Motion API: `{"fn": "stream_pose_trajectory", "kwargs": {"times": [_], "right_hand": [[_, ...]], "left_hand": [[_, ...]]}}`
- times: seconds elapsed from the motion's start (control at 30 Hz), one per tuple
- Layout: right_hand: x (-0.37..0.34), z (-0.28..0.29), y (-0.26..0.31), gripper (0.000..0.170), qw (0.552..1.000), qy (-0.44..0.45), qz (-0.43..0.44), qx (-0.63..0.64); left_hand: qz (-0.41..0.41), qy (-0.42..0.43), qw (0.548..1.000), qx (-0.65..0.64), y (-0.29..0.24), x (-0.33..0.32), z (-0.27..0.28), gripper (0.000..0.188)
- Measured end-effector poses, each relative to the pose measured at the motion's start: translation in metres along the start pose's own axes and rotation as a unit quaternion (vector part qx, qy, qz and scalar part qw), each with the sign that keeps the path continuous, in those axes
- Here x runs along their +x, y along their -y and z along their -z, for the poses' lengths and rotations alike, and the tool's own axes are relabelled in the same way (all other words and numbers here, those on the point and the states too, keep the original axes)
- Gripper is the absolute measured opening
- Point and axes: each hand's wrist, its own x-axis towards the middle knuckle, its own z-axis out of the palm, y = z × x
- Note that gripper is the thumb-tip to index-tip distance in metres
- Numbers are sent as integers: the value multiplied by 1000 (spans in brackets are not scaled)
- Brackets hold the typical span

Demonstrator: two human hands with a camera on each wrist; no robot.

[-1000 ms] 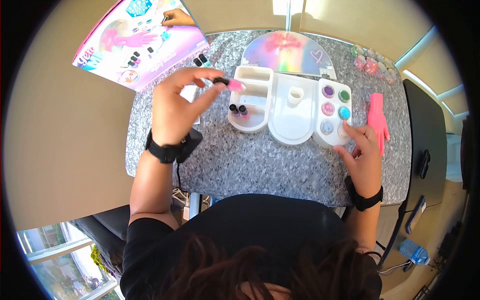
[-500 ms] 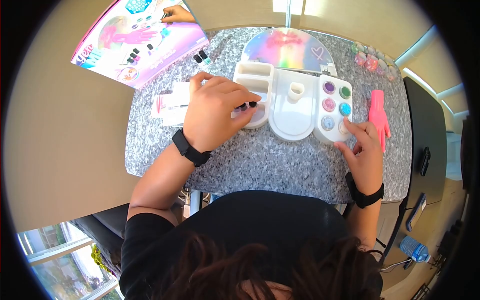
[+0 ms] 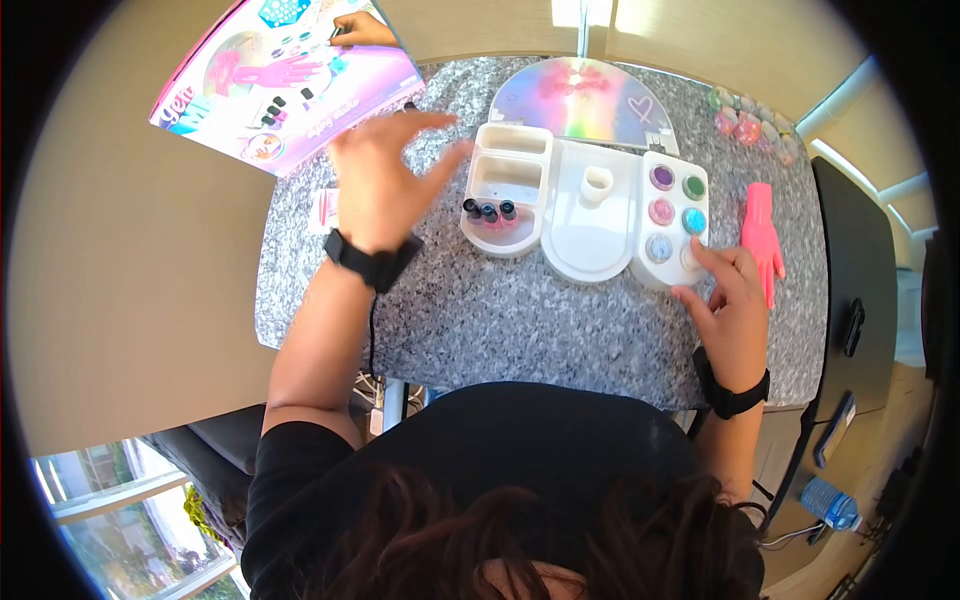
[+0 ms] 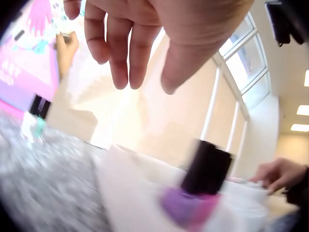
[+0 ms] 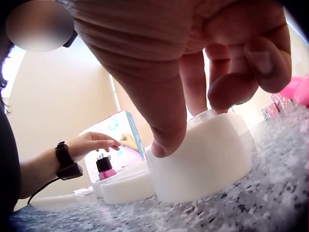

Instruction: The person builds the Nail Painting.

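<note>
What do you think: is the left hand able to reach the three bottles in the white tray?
Probably yes: the left hand looks empty and near, and nothing covers the three bottles in the open white tray.

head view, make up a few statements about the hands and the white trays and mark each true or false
1. Three dark-capped bottles stand in the nearest compartment of the left white tray. True.
2. The left hand is holding a bottle. False: it is empty.
3. The right hand grips the white pot holder at its near right corner. True.
4. The pink model hand lies to the left of the trays. False: it lies to the right of the pot holder.
5. The purple pot sits beside the green pot. True.
</note>
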Motion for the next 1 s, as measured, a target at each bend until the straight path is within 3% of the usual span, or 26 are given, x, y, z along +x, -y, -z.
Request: {"fn": "stream_pose_trajectory", "kwargs": {"times": [0.07, 0.1, 0.17, 0.4, 0.47, 0.53, 0.6, 0.77, 1.0], "right_hand": [[0, 0, 0, 63, 1000, 0, 0, -6], [0, 0, 0, 63, 1000, -1, 1, -4], [1, 1, 0, 63, 1000, -1, 2, -3], [2, 1, 4, 62, 1000, -2, -2, 0], [3, 1, 3, 61, 1000, 8, -3, 7], [4, 0, 2, 61, 1000, 5, 0, 13], [4, -1, 1, 61, 1000, 3, 2, 18], [4, -1, 3, 61, 1000, 7, 1, 18], [2, -1, 4, 60, 1000, 0, -7, 21]], "left_hand": [[50, -29, 990, 129, 36, 15, -2, 36], [50, -30, 990, 130, 46, 19, -4, 36], [94, 8, 965, 246, 60, 23, -9, 38], [137, 93, 963, 212, 77, 25, -21, 30], [127, 75, 966, 213, 60, 20, -11, 27], [56, -18, 991, 124, 33, 15, 3, 22], [19, -28, 998, 43, -8, 12, 25, 19], [-99, 63, 993, -11, -65, -3, 41, 16], [-137, 114, 984, 20, -64, -5, 20, 13]]}}
